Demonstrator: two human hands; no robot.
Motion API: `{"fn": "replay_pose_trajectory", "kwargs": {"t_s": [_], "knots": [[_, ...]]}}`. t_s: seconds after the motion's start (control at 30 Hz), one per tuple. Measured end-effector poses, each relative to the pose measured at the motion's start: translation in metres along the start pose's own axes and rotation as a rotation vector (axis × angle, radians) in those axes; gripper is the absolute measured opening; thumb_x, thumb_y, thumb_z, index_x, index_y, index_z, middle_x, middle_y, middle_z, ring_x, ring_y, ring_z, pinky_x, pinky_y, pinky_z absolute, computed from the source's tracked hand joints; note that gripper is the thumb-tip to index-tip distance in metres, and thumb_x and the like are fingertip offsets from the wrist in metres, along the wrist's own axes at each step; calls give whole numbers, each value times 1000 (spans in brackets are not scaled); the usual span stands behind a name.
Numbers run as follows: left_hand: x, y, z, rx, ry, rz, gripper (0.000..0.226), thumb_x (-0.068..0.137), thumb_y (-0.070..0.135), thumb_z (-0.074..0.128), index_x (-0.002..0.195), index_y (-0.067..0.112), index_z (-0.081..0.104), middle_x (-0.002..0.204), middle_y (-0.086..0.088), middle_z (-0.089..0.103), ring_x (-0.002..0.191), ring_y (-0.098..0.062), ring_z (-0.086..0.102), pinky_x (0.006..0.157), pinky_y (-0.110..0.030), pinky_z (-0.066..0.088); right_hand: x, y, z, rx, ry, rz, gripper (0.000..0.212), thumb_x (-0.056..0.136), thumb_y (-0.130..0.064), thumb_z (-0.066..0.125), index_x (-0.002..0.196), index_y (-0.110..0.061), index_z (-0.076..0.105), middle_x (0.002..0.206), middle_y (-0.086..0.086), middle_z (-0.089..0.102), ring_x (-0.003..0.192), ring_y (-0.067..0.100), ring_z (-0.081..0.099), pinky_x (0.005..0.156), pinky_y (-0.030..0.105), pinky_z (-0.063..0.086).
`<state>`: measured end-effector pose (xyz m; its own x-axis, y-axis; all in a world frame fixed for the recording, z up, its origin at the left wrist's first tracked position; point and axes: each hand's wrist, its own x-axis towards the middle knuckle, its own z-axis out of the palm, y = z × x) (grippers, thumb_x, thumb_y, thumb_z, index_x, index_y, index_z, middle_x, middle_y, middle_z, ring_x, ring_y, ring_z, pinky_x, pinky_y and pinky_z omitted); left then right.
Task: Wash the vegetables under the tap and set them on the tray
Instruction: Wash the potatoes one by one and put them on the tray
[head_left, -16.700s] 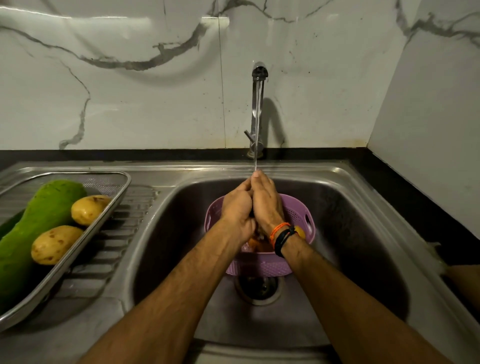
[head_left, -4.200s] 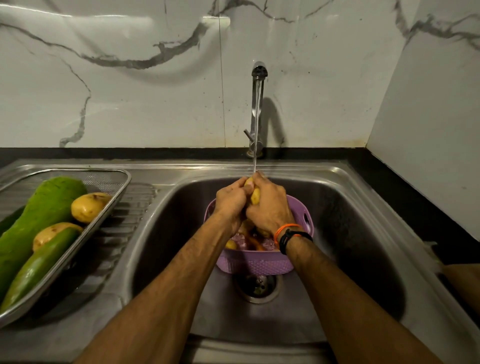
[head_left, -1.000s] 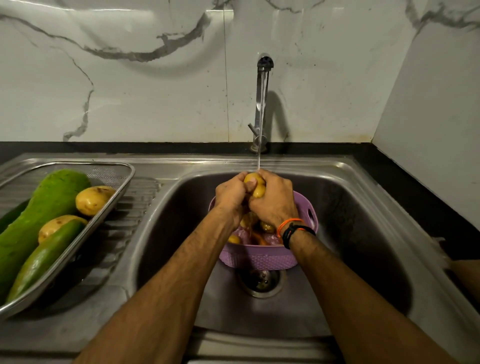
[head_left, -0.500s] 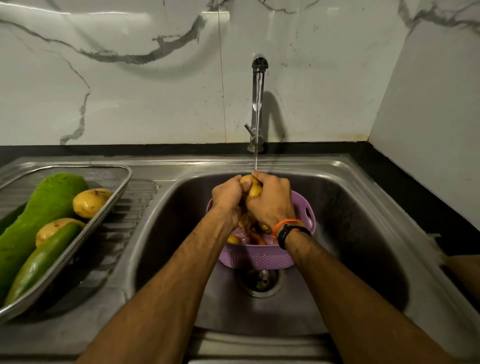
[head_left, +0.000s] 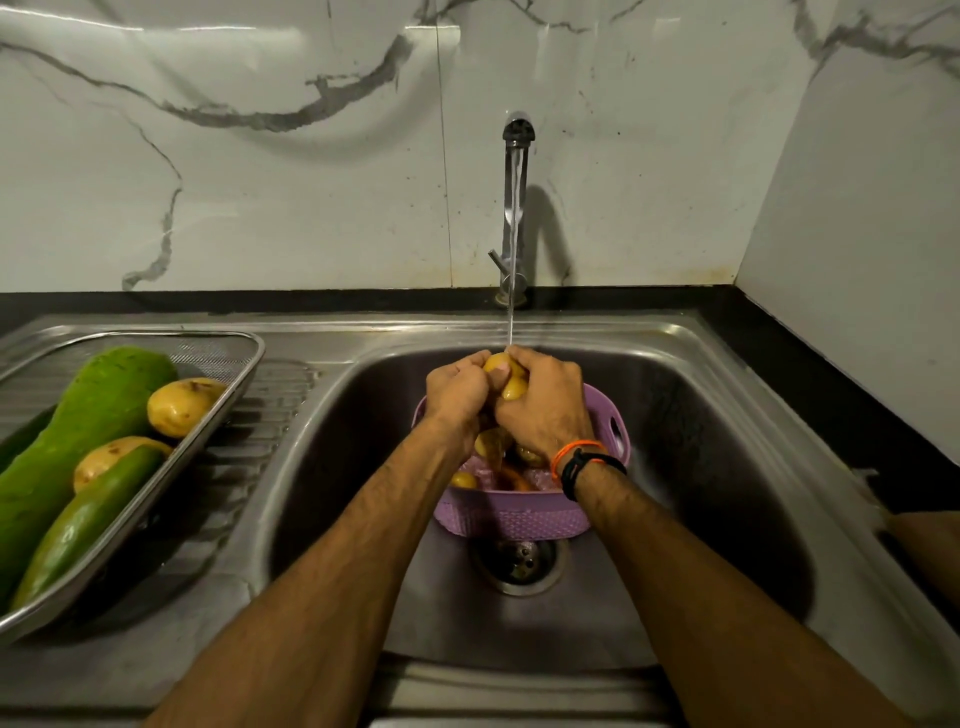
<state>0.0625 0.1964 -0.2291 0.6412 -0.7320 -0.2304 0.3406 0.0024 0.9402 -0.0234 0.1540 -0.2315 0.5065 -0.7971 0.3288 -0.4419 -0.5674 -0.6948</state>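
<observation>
At the far left, a metal mesh tray (head_left: 236, 358) is set on the ribbed drainboard of the counter (head_left: 270, 415), and in it a large green gourd (head_left: 78, 431), a slimmer green vegetable (head_left: 83, 519) and two potatoes (head_left: 182, 405) are already laid. Further right, in the steel sink (head_left: 701, 467), a purple basket (head_left: 514, 514) holding more unwashed vegetables is placed over the drain. Directly above it a yellow potato (head_left: 511, 382) is held under the thin stream from the tap (head_left: 515, 208). The potato is gripped from its left by the left hand (head_left: 457, 392), fingers curled round it, and clasped from its right by the right hand (head_left: 545, 405), likewise curled, so that only its top is seen between them. Its long axis cannot be told. The step in hand is judged to be rinsing. The tray lies well apart to the left of both hands, so the left hand is the nearer one for carrying the potato across the sink rim.
</observation>
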Motion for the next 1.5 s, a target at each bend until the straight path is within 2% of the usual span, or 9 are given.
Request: {"fn": "replay_pose_trajectory", "kwargs": {"t_s": [0.1,0.17,0.33,0.53,0.8,0.97,1.2,1.37,1.5], "knots": [[2,-1,0,11,-3,13,25,91,1,61,114,6,71,106,-12,72,95,-22,67,83,-38,58,0,-1,1,-16,61,-12,33,81,-14,69,114,-18,67,105,3,70,96,18,63,81,21,47],[0,-3,1,36,-12,20,24,92,-2,59,112,5,71,104,-13,72,97,-23,67,85,-38,59,0,0,2,-28,-21,0,43,79,-10,71,121,-15,62,112,4,67,103,20,62,83,20,43],[2,-1,1,-4,10,15,24,91,-3,59,80,16,69,84,-7,69,83,-19,64,81,-39,57,-1,-2,-1,-5,50,7,37,81,-11,69,118,-15,66,111,6,69,101,20,63,86,23,46],[1,0,1,33,11,16,29,90,-5,60,112,10,70,101,-9,72,97,-21,67,82,-36,59,0,-2,2,-20,-25,13,42,78,-8,70,119,-16,62,110,6,68,102,22,63,85,25,47],[8,-3,-1,46,3,-1,37,91,3,62,127,13,64,117,-10,69,108,-25,64,93,-44,56,1,1,-1,-3,44,60,42,81,-11,70,122,-15,63,112,7,67,103,21,61,82,21,43],[4,0,0,-74,-22,-78,23,97,13,55,112,18,71,105,-12,70,103,-29,64,90,-46,54,1,-2,-3,69,105,58,43,79,-20,74,121,-16,66,109,5,69,99,17,63,81,19,44],[14,-5,-1,-129,-58,-64,32,92,3,59,122,12,69,109,-10,73,105,-24,68,76,-34,57,5,0,6,11,-55,-22,35,77,-10,68,111,-14,57,104,3,62,95,19,60,82,30,51],[12,-3,1,-170,-4,-38,31,92,-3,55,76,16,74,88,-8,71,91,-22,65,82,-39,57,5,0,8,-9,39,-59,35,84,-15,69,118,-16,62,108,4,67,95,18,62,86,29,53],[14,-4,-1,-130,-22,-37,26,92,-1,56,92,16,77,97,-10,74,100,-25,68,74,-36,57,6,0,7,-14,-17,-52,36,81,-12,70,116,-17,61,107,1,65,96,17,61,77,21,44]]}}
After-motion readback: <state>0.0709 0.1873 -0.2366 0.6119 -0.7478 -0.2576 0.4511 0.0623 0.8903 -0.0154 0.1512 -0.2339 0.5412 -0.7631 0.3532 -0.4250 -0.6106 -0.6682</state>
